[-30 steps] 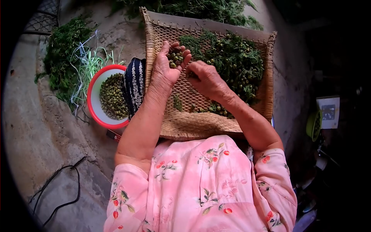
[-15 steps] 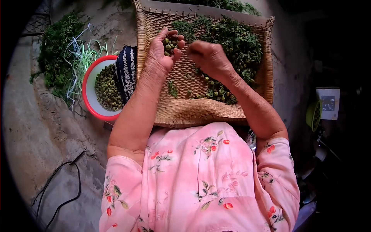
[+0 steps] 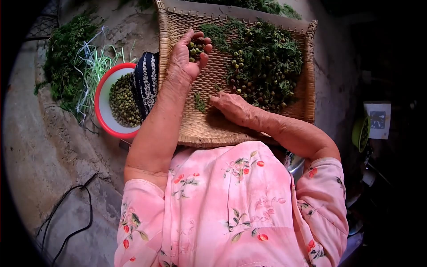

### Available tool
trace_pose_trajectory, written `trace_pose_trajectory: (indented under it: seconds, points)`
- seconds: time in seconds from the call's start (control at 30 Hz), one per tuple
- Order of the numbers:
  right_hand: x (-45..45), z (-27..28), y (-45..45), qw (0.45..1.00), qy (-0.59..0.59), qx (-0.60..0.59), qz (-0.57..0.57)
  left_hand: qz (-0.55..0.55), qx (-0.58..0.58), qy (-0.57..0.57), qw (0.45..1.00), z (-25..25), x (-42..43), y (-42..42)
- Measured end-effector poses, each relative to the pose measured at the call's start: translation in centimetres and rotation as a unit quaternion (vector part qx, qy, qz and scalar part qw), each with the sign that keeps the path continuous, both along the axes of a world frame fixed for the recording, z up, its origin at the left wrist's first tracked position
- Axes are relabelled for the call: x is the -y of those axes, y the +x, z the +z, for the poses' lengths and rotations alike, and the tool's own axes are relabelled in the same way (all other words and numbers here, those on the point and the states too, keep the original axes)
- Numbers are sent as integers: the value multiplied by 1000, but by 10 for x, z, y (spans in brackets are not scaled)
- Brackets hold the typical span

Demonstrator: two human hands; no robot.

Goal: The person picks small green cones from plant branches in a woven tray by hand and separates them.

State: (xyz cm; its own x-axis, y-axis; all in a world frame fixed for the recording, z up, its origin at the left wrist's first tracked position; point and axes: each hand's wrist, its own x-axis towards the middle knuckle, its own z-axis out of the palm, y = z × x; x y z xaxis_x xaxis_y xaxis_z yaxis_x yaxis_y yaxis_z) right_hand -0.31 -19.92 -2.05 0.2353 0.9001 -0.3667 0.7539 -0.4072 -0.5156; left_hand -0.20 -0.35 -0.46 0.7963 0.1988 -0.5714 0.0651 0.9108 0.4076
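Note:
My left hand (image 3: 190, 57) is cupped, palm up, over the left part of a woven basket tray (image 3: 195, 129), its fingers curled round several small green-brown cones (image 3: 195, 50). Low over the tray's front part, my right hand (image 3: 230, 107) has its back up and its fingers bent together near the weave; what they hold, if anything, is hidden. A heap of green sprigs mixed with cones (image 3: 267, 62) covers the tray's right side. One small loose sprig (image 3: 199, 103) lies left of my right hand.
A red-rimmed white bowl (image 3: 101, 104) of cones stands left of the tray, with a dark patterned cloth (image 3: 146, 82) at its side. Farther left are pale plastic strings (image 3: 95, 66) and green branches (image 3: 66, 49). A black cable (image 3: 91, 204) lies on the floor; a green basket (image 3: 361, 133) is at right.
My right hand has moved down from beside my left hand to the tray's front part. My left hand still holds the cones. The whole view has shifted slightly.

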Motion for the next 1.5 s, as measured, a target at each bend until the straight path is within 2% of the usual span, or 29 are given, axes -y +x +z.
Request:
trace_pose_trajectory:
  seconds: [0.13, 0.23, 0.33, 0.4, 0.5, 0.57, 0.67, 0.77, 0.8, 0.93, 0.97, 1.0, 1.13, 1.23, 1.27, 1.33, 1.4, 1.5]
  points:
    - [-2, -7, 5, 997, 62, -48, -9, 6, -12, 11, 1000, 2, 2, 1]
    - [-12, 0, 9, 978, 171, -53, -108, 7, -19, 14, 1000, 1, 2, 0]
    - [-17, -2, 7, 985, 158, -41, -61, 4, -20, 15, 1000, 1, 2, 1]
    - [-21, -2, 2, 992, 109, -37, -41, 9, -24, 13, 1000, 3, 3, 2]
    - [-23, -4, 2, 989, 138, -39, -25, 14, -22, 2, 1000, 2, 5, 0]
    - [-23, -4, 8, 986, 149, -37, -59, 20, -26, -1, 999, 3, 6, 0]
    - [-29, 37, 28, 967, 225, -49, -112, 17, -7, -1, 1000, 1, 7, -2]
    - [-35, 68, 43, 929, 321, 19, -180, 8, 11, -16, 1000, 2, 10, 0]
    - [-38, 72, 44, 910, 351, -10, -222, 7, 14, -14, 1000, 3, 11, 0]
    - [-48, 73, 57, 891, 391, -10, -231, -33, -3, -10, 999, 12, 21, 0]
    - [-49, 73, 58, 890, 401, -4, -218, -35, -45, -3, 998, 18, 24, 0]
    - [-50, 71, 59, 889, 403, -4, -218, -36, -86, 4, 996, 24, 26, -1]
    - [-47, 73, 64, 891, 393, -6, -229, -34, -47, -4, 998, 20, 29, -1]
    - [-40, 69, 72, 854, 418, -12, -309, -49, -6, -25, 998, 19, 24, -1]
    - [-38, 64, 74, 862, 391, -7, -321, -53, 8, -23, 998, 20, 21, -3]
    - [-36, 53, 73, 909, 333, 80, -238, -29, 26, -15, 999, 35, 14, -6]
    - [-29, 29, 71, 941, 277, 99, -167, -13, 110, -50, 993, 37, 4, -10]
    - [-22, 17, 70, 962, 219, 51, -156, 23, 197, -79, 977, 40, -21, -23]
